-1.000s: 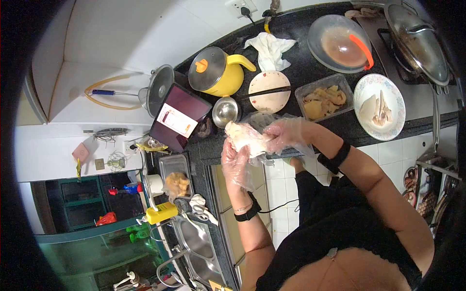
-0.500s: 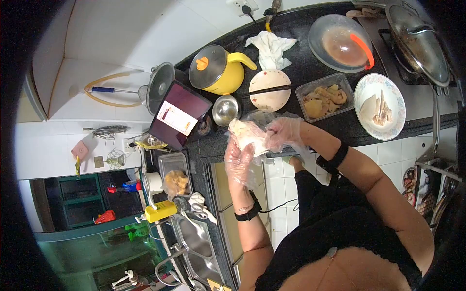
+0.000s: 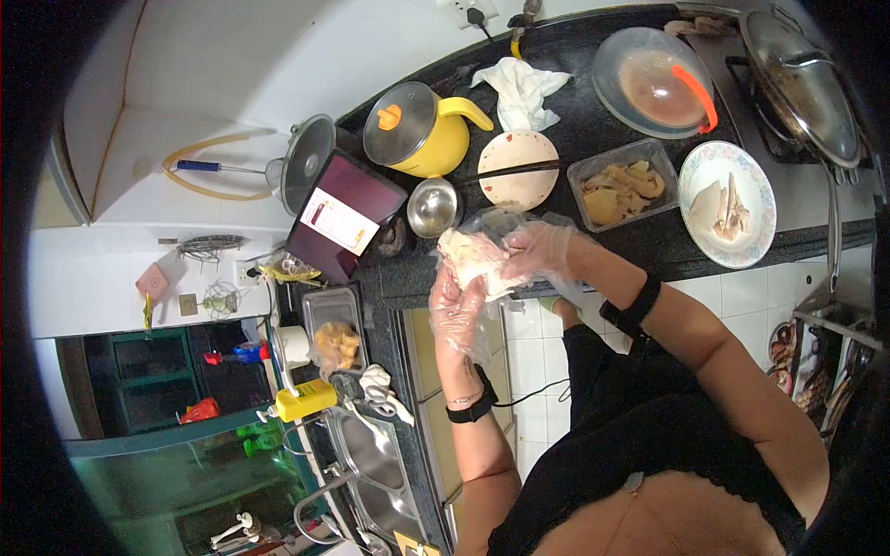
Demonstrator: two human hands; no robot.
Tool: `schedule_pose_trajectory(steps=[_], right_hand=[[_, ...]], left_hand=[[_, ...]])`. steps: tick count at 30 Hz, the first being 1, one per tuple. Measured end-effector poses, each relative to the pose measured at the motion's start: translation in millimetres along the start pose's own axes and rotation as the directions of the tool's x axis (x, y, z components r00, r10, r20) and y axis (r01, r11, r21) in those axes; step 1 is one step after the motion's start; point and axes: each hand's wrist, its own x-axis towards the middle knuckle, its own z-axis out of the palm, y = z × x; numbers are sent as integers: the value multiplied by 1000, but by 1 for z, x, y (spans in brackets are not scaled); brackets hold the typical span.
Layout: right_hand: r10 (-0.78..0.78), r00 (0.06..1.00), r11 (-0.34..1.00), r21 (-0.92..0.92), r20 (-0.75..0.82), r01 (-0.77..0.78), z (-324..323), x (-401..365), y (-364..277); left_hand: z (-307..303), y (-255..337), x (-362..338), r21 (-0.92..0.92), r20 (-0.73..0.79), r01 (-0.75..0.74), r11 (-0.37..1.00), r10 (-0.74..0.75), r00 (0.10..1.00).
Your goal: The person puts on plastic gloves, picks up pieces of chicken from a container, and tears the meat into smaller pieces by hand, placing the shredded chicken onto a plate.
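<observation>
Both hands wear clear plastic gloves and are raised close together at the counter's edge. Between them is a pale piece of chicken (image 3: pixel 475 255), partly covered by the fingers and loose plastic. My left hand (image 3: pixel 457 310) grips it from below, thumb pressed on its surface. My right hand (image 3: pixel 540 252) closes on its other side. Just beyond them are a small metal bowl (image 3: pixel 433 208) and a white plate (image 3: pixel 519 199) with black chopsticks (image 3: pixel 519 171) across it. A clear container (image 3: pixel 626 185) of yellowish chicken pieces stands near my right hand.
At right, a floral plate (image 3: pixel 728 227) holds bones, beside a lidded pan (image 3: pixel 802 88). A bowl with an orange-handled utensil (image 3: pixel 649 83), a white cloth (image 3: pixel 522 93) and a yellow pot (image 3: pixel 422 130) stand behind. A tablet (image 3: pixel 343 218) and sink (image 3: pixel 371 463) are at left.
Both hands keep their hold on the chicken, with barely any shift of the fingers. The whole view has moved very slightly.
</observation>
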Motion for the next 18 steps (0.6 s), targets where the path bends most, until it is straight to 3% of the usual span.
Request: schedule_pose_trajectory(steps=[6, 10, 13, 15, 18], right_hand=[[59, 998, 997, 42, -18, -58, 5, 3, 4], [4, 999, 1000, 27, -45, -2, 8, 3, 8], [65, 994, 990, 130, -83, -54, 10, 4, 10], [157, 987, 908, 397, -32, -131, 10, 6, 15], [92, 996, 868, 491, -6, -77, 8, 6, 24]], left_hand=[[-6, -7, -3, -20, -25, 39, 999, -40, 999], [-8, -8, -3, -4, -3, 40, 999, -40, 999], [-8, -11, -2, -9, -25, 59, 998, -60, 998], [-6, -9, -2, 2, -42, 84, 996, -84, 996], [-6, -11, -2, 17, -77, 121, 993, -119, 990]])
